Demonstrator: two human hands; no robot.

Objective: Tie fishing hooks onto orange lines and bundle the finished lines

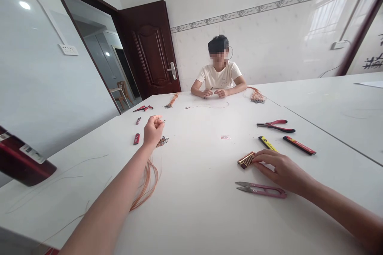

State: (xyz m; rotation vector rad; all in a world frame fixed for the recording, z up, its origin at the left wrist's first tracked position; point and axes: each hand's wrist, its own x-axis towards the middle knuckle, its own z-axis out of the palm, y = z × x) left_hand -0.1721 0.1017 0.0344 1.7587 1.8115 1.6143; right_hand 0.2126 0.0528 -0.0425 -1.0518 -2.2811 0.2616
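My left hand (pixel 154 130) is closed in a pinch on a small fish hook (pixel 164 121), only partly visible past the fingertips. Just below it lies a pile of dark fish hooks (pixel 162 141), with a bundle of orange line (pixel 152 185) trailing behind my forearm. My right hand (pixel 279 168) pinches the right end of a small gold and dark red ridged block (pixel 246 160) at table height. Under that hand are pink-handled thread snips (pixel 261 189), blades pointing left. A yellow cutter-like strip (pixel 267 143) lies just beyond the knuckles.
Red-handled pliers (pixel 277 125) and a red-black strip (pixel 299 145) lie at right. A red lighter (pixel 137 138), more pliers (pixel 143 108) and a dark red flask (pixel 24 157) are at left. Across the white table (pixel 194 207) a person (pixel 220 73) handles line.
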